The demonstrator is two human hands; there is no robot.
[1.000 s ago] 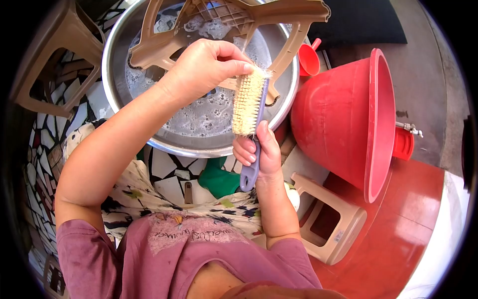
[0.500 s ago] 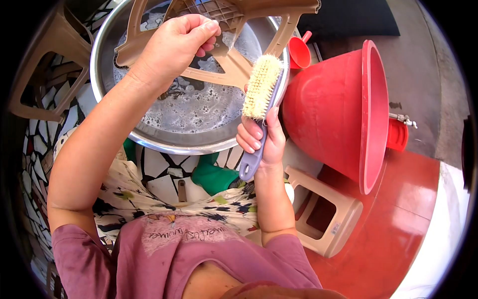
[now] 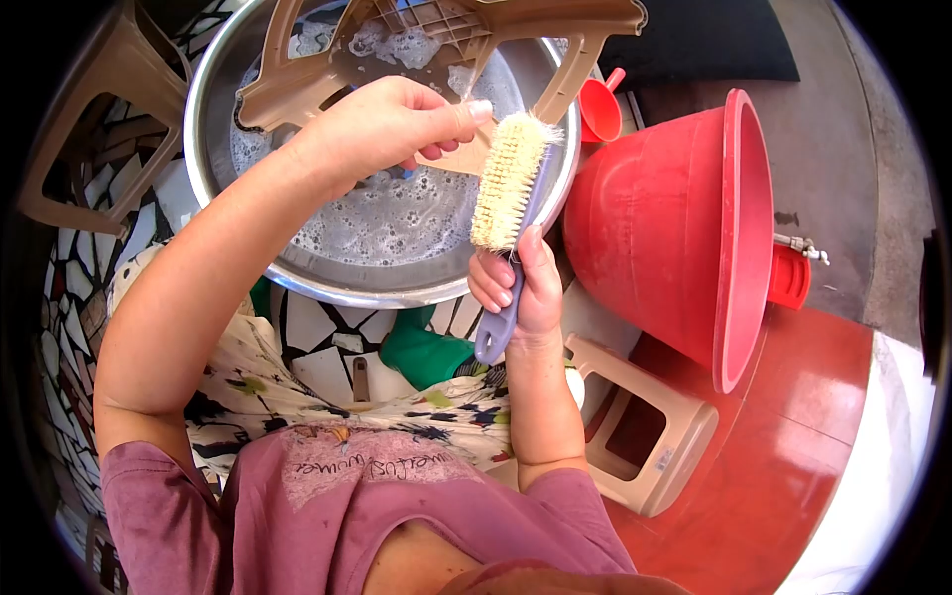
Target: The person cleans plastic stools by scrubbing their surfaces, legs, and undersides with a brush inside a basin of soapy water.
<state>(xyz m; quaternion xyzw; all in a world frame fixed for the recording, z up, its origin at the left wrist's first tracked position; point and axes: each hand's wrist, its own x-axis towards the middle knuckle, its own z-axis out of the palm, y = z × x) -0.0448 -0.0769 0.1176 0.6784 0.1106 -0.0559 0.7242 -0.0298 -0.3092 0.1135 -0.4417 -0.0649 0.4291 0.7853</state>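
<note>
At the far left a brown plastic stool [image 3: 94,74] stands on a floor [image 3: 144,228] of irregular tile pieces. The person's left arm rises from a mauve sleeve [image 3: 164,496], elbow bent low and out to the side, forearm slanting up and across a wide metal basin [image 3: 357,296]. The left hand [image 3: 407,119] hangs above the basin, back of the hand uppermost, the thumb stretched toward the bristles and the other fingers curled beneath; whether this grip pinches anything cannot be told.

Under that arm, the basin holds foamy water [image 3: 397,223] and a brown plastic piece [image 3: 540,22] with a latticed section, which juts out past the rim.

Next comes the scrubbing brush [image 3: 511,188], held up in front of the basin's right side, its pale bristles facing left and toward the body, its purple handle pointing down to the lap. The right hand [image 3: 526,288] is closed around that handle, fingers wrapped from the left and thumb on the right, wrist straight, forearm nearly upright.

Farther right are a red scoop [image 3: 599,109], a beige stool [image 3: 684,456] and a large red tub [image 3: 645,228] tipped on its side.
</note>
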